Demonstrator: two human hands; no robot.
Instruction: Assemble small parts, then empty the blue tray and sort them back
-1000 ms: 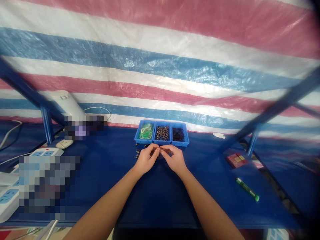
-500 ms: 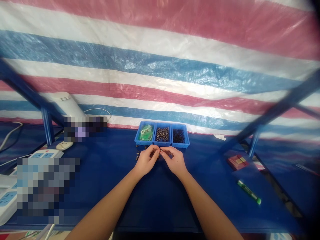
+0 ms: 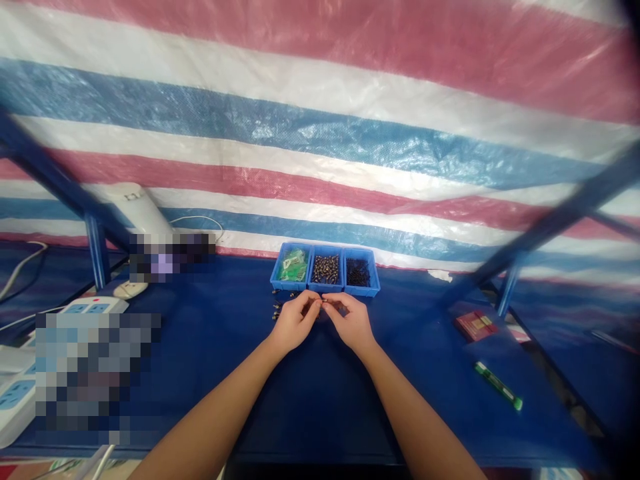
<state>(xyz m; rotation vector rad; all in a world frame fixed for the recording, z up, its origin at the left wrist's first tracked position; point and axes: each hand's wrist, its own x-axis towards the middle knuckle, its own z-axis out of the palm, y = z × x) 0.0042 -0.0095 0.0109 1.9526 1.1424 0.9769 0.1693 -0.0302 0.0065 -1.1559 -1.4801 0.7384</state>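
Note:
My left hand (image 3: 295,322) and my right hand (image 3: 351,322) meet over the table, thumbs and forefingers pinched. Between their fingertips is a small metal piece (image 3: 324,301), mostly covered by the fingers, too small to tell its exact kind. Just beyond stand three joined blue bins. The left bin (image 3: 274,283) holds green and white pieces (image 3: 293,265). In the middle one lie many small brass-coloured metal parts (image 3: 327,269). Dark screw-like pieces (image 3: 357,272) fill the right one. Several small metal parts (image 3: 276,311) lie on the table beside my left hand, which partly hides them.
On the blue table (image 3: 420,373), a green packet (image 3: 499,385) and a red box (image 3: 475,325) lie to the right. A white power strip (image 3: 17,400) with cables is at left. A white cylinder (image 3: 143,210) stands behind it. Blue frame bars rise on both sides before a striped sheet.
Both hands stay pinched together in nearly the same place. The whole view has shifted very slightly.

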